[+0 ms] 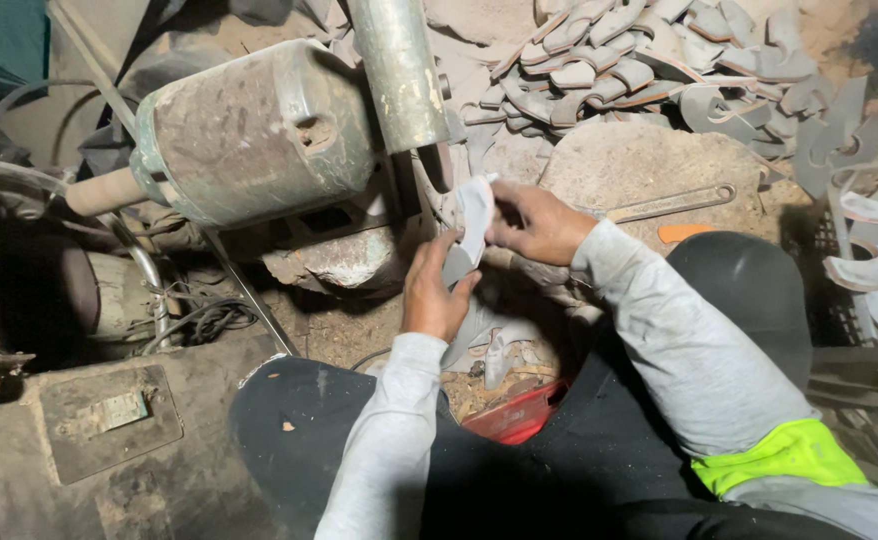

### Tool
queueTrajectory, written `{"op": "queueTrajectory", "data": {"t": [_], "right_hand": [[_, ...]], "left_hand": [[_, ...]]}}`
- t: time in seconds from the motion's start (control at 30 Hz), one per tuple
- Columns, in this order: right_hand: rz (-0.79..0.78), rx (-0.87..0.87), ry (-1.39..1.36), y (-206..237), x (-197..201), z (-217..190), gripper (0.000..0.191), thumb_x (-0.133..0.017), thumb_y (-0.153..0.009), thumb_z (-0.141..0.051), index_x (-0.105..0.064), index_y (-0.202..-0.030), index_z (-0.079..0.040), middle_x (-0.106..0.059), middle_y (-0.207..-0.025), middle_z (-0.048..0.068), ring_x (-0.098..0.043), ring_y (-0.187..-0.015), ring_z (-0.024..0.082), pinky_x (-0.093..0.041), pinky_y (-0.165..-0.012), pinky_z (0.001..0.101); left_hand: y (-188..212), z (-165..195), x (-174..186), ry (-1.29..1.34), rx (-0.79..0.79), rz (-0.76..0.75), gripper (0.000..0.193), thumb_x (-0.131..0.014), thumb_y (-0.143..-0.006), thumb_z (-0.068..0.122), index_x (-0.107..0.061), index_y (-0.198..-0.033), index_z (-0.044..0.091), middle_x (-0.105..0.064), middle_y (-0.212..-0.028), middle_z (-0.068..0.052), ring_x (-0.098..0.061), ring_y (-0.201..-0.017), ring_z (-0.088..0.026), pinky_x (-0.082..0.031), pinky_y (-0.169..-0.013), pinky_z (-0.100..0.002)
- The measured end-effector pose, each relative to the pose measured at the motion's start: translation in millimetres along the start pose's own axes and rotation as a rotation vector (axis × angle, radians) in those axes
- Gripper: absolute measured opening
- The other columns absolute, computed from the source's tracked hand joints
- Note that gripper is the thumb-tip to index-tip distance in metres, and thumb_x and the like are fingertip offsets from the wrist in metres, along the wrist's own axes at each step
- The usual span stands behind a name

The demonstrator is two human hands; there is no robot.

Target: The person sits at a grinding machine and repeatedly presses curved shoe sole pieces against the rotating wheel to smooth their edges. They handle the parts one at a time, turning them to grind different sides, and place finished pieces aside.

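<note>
Head view, curved metal blade gripped between left hand, right hand

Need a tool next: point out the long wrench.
In the head view, the wrench lies on the ground right of the right hand, just above an orange piece.

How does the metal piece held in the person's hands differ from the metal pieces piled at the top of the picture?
The held metal piece is single, gripped upright by the left hand and right hand; the piled metal pieces are many, lying loose and overlapping on the ground. The held one looks paler and cleaner; the piled ones look duller. Both are curved and flat.
</note>
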State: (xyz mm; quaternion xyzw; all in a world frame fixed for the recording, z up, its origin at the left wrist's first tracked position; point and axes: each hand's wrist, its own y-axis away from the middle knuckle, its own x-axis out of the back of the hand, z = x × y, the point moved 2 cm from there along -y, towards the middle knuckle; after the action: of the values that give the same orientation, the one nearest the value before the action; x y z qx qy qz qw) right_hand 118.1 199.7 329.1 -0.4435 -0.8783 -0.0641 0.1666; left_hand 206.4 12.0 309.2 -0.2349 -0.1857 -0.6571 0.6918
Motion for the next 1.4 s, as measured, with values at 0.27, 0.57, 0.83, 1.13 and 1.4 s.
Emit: {"op": "queueTrajectory", "data": {"t": [0.27,0.57,0.83,1.13,1.4], "right_hand": [[0.358,-0.001,0.067,-20,-14,-20,0.025,-0.073,-0.093,-0.011,-0.060,-0.112,-0.001,-0.067,-0.088,0.007,-0.065,-0.080,0.013,-0.055,-0.076,0.0295],[-0.023,-0.097,0.268,-5,-10,16,0.048,-0.079,-0.084,-0.028,-0.060,-0.115,0.001,-0.069,-0.099,0.021,-0.068,-0.091,0.032,-0.054,-0.080,0.0411],[-0.262,-0.225,0.191,-9,-31,31,0.041,-0.068,-0.089,-0.034,-0.068,-0.113,-0.001,-0.075,-0.098,0.021,-0.074,-0.093,0.034,-0.056,-0.086,0.0438],[-0.437,-0.650,0.662,-3,-95,129,0.043,-0.063,-0.091,-0.028,-0.063,-0.130,-0.011,-0.065,-0.130,0.023,-0.062,-0.121,0.041,-0.049,-0.103,0.0488],[-0.255,-0.504,0.691,64,-185,179,0.033,-0.053,-0.100,-0.035,-0.068,-0.112,-0.008,-0.062,-0.124,0.019,-0.057,-0.117,0.040,-0.047,-0.101,0.0472]], "left_hand": [[-32,-42,-22,0.757,0.280,-0.227,0.070,-0.078,-0.083,-0.001,-0.048,-0.147,-0.005,-0.066,-0.130,-0.014,-0.067,-0.113,-0.020,-0.059,-0.094,-0.028],[15,-30,-29,-0.206,-0.085,-0.187,0.070,-0.091,-0.071,0.014,-0.060,-0.131,-0.003,-0.055,-0.135,-0.033,-0.056,-0.122,-0.048,-0.045,-0.103,-0.048],[16,-2,3,-0.104,0.035,-0.401,0.048,-0.088,-0.072,0.019,-0.068,-0.111,-0.001,-0.068,-0.118,-0.022,-0.065,-0.110,-0.041,-0.051,-0.097,-0.046],[59,15,144,-0.369,0.102,0.132,0.044,-0.076,-0.081,0.014,-0.066,-0.122,0.000,-0.062,-0.122,-0.022,-0.060,-0.114,-0.037,-0.049,-0.096,-0.046],[184,-50,246,-0.671,0.464,0.277,0.052,-0.076,-0.075,0.011,-0.067,-0.125,0.001,-0.063,-0.119,-0.024,-0.065,-0.105,-0.044,-0.053,-0.091,-0.051]]}}
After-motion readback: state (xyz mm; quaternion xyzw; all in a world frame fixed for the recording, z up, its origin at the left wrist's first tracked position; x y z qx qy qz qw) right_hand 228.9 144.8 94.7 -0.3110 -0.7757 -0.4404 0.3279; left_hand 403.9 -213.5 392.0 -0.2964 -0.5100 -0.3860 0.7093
